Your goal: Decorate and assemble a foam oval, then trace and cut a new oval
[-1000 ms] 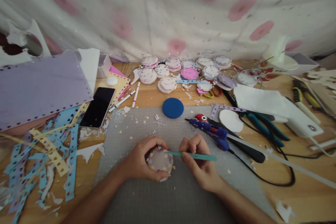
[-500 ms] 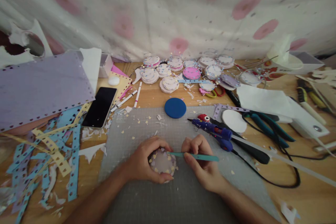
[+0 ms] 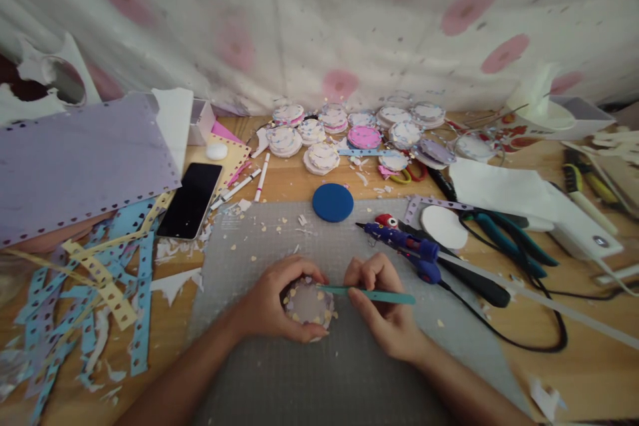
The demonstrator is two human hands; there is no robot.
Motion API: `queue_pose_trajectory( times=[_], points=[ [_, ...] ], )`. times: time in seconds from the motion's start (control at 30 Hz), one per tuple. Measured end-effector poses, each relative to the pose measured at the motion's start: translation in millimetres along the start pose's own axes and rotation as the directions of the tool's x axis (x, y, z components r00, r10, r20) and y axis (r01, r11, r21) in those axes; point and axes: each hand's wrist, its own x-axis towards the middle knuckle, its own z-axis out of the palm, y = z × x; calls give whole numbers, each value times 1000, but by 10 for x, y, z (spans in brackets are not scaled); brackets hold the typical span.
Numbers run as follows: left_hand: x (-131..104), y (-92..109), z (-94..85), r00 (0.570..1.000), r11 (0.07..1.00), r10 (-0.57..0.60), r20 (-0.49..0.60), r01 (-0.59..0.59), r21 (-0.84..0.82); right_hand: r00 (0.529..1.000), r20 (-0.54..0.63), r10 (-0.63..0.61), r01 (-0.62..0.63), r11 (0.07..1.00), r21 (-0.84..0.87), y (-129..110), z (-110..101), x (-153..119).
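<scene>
Teal tool (image 3: 392,297) pinched in its fingertips, the right hand (image 3: 377,309) is working beside the disc (image 3: 307,306), which the left hand (image 3: 269,299) is grasping, thumb opposite fingers; light pressure is probably sparing it.

Disc (image 3: 308,303): round, pale-faced, rim ringed with small cream and lilac pieces (image 3: 293,316); held, face turned up. Tweezers (image 3: 387,296): slim, teal, held nearly level, tip pointed left at disc's upper right rim; contact cannot be told.

your left hand (image 3: 272,299) grips a pale, round, confetti-edged disc (image 3: 307,307); your right hand (image 3: 380,319) holds a slim teal tool (image 3: 392,296) at its rim, above a grey mat (image 3: 269,379).
</scene>
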Motion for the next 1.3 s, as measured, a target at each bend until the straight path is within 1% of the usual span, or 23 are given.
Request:
queue_pose_trajectory(
  times=[0.17, 0.37, 0.67, 0.83, 1.1, 1.3],
  points=[
    [-3, 11, -7, 1000, 1000, -6, -4, 6, 3, 999, -29, 25, -25, 1000, -10, -15, -3, 1],
    [11, 1, -2, 1000, 1000, 7, -1, -7, -1, 998, -51, 49, -48, 998, 28, -26, -7, 19],
    [-19, -12, 1, 1000, 1000, -4, -15, 5, 20, 992, -86, 90, -84, 993, 80, -10, -25, 24],
    [-4, 2, -4, 1000, 1000, 11, -8, -11, -8, 990, -62, 127, -119, 986, 117, -17, -39, 33],
    [0, -1, -1, 1000, 1000, 19, 2, -19, -22, 991, -3, 131, -129, 978, 161, -10, -45, 14],
    [-4, -5, 1, 1000, 1000, 22, 3, -22, -22, 995, 13, 95, -96, 982, 166, -25, -29, 10]
  ],
)
